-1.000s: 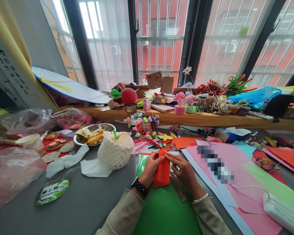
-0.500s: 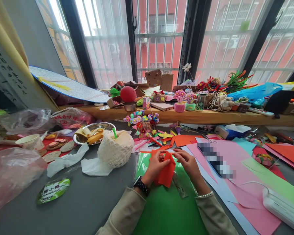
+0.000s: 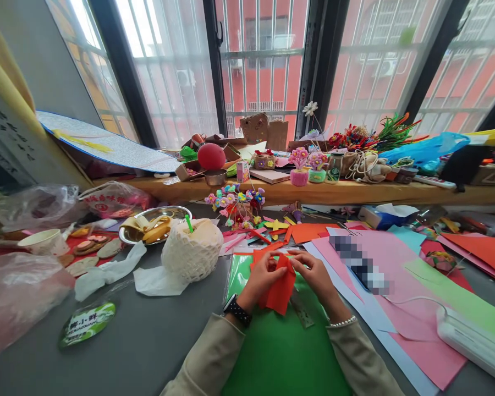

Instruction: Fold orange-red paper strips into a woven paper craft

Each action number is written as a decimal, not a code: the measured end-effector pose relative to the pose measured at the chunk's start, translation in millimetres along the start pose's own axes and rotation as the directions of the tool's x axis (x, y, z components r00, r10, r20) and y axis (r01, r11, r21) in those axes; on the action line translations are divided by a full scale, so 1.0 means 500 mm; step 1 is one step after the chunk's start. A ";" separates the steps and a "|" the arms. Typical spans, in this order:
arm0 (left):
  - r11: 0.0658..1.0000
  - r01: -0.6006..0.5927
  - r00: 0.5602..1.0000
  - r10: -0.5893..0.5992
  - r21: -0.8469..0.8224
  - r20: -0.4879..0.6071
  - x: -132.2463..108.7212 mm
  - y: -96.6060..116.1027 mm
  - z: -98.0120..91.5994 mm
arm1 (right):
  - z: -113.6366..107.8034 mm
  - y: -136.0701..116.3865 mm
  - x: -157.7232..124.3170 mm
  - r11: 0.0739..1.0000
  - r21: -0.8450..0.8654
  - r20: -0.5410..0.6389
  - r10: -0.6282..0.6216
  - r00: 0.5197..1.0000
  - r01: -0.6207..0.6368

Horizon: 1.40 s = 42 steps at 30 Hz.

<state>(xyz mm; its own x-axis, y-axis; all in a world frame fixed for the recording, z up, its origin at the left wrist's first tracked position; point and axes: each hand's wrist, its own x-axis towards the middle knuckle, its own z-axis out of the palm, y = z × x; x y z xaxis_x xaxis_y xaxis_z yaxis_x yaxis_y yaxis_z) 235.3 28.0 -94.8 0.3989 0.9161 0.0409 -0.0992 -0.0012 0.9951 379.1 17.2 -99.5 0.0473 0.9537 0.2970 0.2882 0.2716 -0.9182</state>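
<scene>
A folded piece of red-orange paper (image 3: 281, 292) is held up between my hands above a glossy green folder (image 3: 284, 357). My left hand (image 3: 260, 281) is closed on the paper's left side, thumb and fingers pinching it. At the paper's upper right edge, my right hand (image 3: 312, 274) pinches it with thumb and forefinger. A clear ruler (image 3: 302, 309) lies on the folder, partly under the paper and close to my right hand. Behind my hands, more orange paper (image 3: 311, 233) and scraps are spread, along with a yellow paper star (image 3: 276, 224).
Left stand a coconut in white foam netting (image 3: 193, 250), a metal bowl with banana peel (image 3: 181, 211) and a paper cup (image 3: 45, 242). To the right are pink sheets (image 3: 433, 352), a phone (image 3: 359, 269) and a white power strip (image 3: 474, 341). Crafts crowd the wooden sill (image 3: 247, 190).
My right fingers have come in against the paper's top right edge, where they were slightly spread before. The whole view has shifted a little.
</scene>
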 end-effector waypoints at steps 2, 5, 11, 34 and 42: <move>1.000 0.004 1.000 -0.004 0.004 -0.003 -0.001 0.004 0.001 | 0.000 0.000 0.000 1.000 0.002 -0.002 -0.007 1.000 0.007; 0.999 0.007 1.000 -0.006 0.031 -0.015 -0.003 0.008 0.003 | 0.001 -0.001 -0.002 1.000 -0.008 -0.004 -0.016 1.000 0.016; 0.998 0.005 1.000 -0.004 0.056 -0.019 -0.002 0.008 0.003 | 0.003 -0.004 -0.006 1.000 0.019 0.002 -0.010 1.000 0.010; 0.999 0.036 0.999 -0.037 0.039 0.013 0.002 -0.004 -0.001 | -0.007 0.007 -0.003 0.921 -0.348 0.117 -0.145 0.983 0.177; 1.000 0.019 0.999 -0.019 -0.012 0.045 0.007 -0.018 -0.006 | 0.008 0.018 -0.002 0.870 -0.454 0.122 -0.156 0.980 0.195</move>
<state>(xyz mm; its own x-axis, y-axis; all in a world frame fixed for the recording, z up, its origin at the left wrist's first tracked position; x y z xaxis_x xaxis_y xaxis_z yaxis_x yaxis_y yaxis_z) 234.8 32.7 -103.8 0.4409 0.8971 0.0263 -0.1027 0.0213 0.9945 377.7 19.5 -109.1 -0.1152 0.9080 0.4028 0.6937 0.3638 -0.6217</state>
